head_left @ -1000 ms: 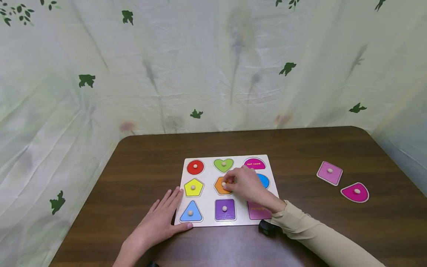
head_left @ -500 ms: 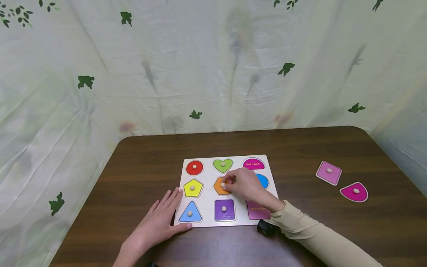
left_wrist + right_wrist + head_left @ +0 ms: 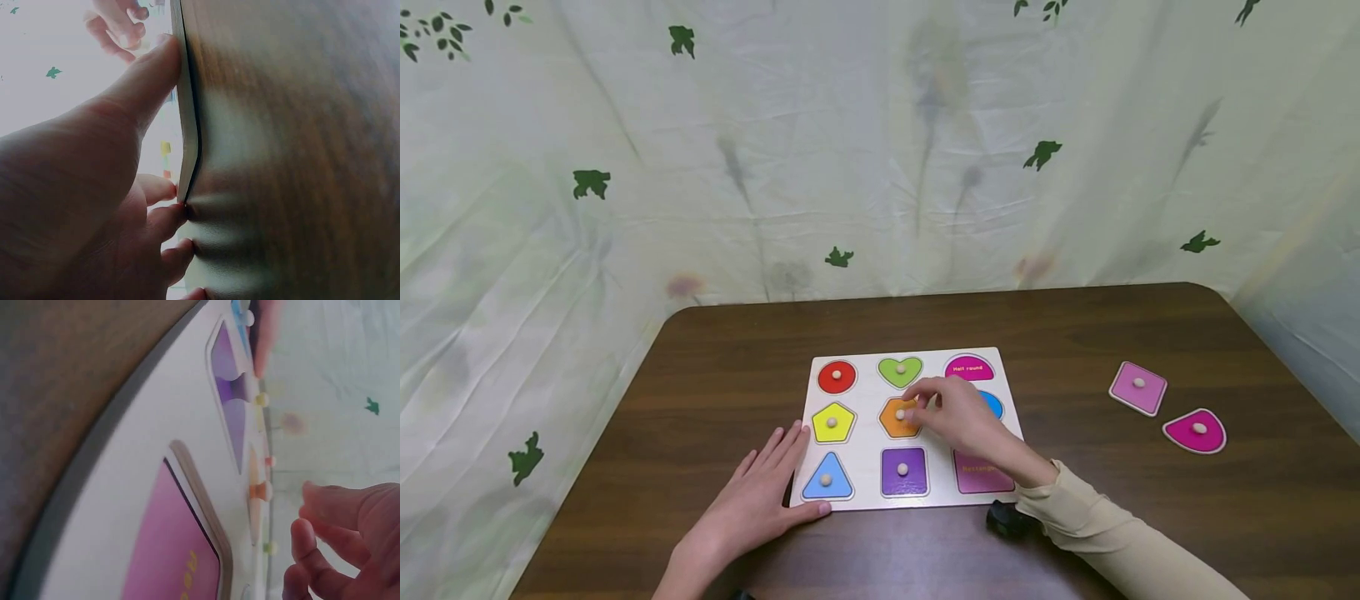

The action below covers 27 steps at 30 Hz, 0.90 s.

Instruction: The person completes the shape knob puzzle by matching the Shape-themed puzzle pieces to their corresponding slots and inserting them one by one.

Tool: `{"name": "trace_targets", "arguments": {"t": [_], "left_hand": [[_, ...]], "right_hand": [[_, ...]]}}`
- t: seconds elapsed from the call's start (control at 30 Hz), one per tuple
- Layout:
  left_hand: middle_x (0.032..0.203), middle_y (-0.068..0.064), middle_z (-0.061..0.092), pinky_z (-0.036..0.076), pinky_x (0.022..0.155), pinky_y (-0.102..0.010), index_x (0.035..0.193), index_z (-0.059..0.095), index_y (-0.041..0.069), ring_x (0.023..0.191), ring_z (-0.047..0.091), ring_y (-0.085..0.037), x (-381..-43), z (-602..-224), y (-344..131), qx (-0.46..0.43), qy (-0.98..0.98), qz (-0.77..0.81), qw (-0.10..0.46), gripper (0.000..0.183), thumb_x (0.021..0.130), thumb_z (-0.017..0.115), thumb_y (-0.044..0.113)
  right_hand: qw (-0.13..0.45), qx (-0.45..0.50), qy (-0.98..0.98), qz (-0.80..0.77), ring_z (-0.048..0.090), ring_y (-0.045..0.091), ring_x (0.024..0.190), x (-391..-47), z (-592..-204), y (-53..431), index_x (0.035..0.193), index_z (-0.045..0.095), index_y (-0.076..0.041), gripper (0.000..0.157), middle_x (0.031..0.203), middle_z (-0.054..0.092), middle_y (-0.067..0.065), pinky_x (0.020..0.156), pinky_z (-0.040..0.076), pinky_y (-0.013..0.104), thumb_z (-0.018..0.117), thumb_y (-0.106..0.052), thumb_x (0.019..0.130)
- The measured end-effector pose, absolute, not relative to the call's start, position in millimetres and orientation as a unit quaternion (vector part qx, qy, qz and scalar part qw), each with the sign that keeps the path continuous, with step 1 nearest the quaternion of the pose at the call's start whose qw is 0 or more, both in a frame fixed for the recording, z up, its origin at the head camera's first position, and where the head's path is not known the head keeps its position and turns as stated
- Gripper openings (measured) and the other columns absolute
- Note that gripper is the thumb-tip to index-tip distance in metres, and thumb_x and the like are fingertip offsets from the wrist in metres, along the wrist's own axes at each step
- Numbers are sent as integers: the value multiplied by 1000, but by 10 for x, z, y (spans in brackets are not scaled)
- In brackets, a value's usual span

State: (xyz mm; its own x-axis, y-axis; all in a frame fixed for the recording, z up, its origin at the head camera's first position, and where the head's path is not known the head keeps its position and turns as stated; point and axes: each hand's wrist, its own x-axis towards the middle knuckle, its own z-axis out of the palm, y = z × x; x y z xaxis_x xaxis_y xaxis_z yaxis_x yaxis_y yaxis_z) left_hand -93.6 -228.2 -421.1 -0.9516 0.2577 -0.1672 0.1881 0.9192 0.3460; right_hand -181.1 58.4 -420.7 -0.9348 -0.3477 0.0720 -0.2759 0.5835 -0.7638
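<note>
A white wooden shape puzzle board (image 3: 865,433) lies on the table. My left hand (image 3: 752,487) rests along its left edge, fingers straight, thumb at the near corner; the left wrist view shows the thumb (image 3: 147,78) against the board's side. The right hand (image 3: 962,419) hovers over the orange hexagon piece (image 3: 890,421), which sits in the middle slot. In the right wrist view the hand's loosely bent fingertips (image 3: 303,537) are apart from the hexagon's knob (image 3: 265,490), holding nothing. The half-round (image 3: 970,367) and rectangle (image 3: 977,477) slots show printed pink bottoms.
A pink rectangle piece (image 3: 1138,388) and a magenta half-round piece (image 3: 1195,432) lie on the table (image 3: 1075,333) to the right. Other knobbed pieces sit in the board, including a red circle (image 3: 827,379) and a purple square (image 3: 895,483). A patterned curtain (image 3: 880,150) hangs behind.
My right hand has let go of the orange hexagon's knob and risen slightly, moving a little to the right. The left hand stays on the board's edge.
</note>
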Motion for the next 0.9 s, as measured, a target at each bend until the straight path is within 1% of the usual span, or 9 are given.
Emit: {"name": "trace_targets", "arguments": {"t": [0.17, 0.37, 0.53, 0.77, 0.9], "left_hand": [[162, -7, 21, 19, 113, -62, 157, 25, 10, 147, 17, -35, -937, -4213, -2276, 113, 974, 166, 108, 107, 78, 66, 70], [162, -7, 21, 19, 113, -62, 157, 25, 10, 148, 16, -35, -939, -4218, -2278, 114, 974, 166, 107, 107, 78, 66, 70], [162, -8, 21, 19, 112, -62, 157, 25, 10, 147, 16, -35, -939, -4225, -2285, 113, 974, 166, 107, 108, 78, 65, 71], [162, -8, 22, 20, 112, -62, 157, 25, 10, 147, 17, -35, -951, -4241, -2288, 115, 974, 162, 106, 108, 78, 64, 73], [162, -7, 21, 19, 112, -62, 157, 25, 10, 147, 17, -35, -954, -4240, -2286, 115, 974, 161, 107, 108, 78, 64, 73]], "right_hand": [[18, -173, 884, -434, 57, 14, 71, -1748, -4151, 708, 102, 75, -15, 19, 76, 61, -10, 56, 45, 30, 79, -18, 84], [-5, -155, 888, -434, 58, 12, 72, -1705, -4098, 867, 106, 74, -15, 23, 77, 62, -10, 60, 46, 31, 79, -20, 85], [-12, -139, 891, -433, 57, 13, 71, -1685, -4065, 1007, 110, 73, -16, 26, 80, 62, -10, 59, 46, 31, 78, -22, 86], [-18, -136, 896, -423, 57, 16, 75, -1669, -4043, 1230, 114, 71, -17, 29, 84, 63, -8, 60, 48, 30, 77, -25, 87], [-23, -128, 901, -415, 55, 18, 71, -1660, -4036, 1357, 114, 71, -16, 30, 85, 63, -6, 55, 46, 29, 78, -24, 86]]}}
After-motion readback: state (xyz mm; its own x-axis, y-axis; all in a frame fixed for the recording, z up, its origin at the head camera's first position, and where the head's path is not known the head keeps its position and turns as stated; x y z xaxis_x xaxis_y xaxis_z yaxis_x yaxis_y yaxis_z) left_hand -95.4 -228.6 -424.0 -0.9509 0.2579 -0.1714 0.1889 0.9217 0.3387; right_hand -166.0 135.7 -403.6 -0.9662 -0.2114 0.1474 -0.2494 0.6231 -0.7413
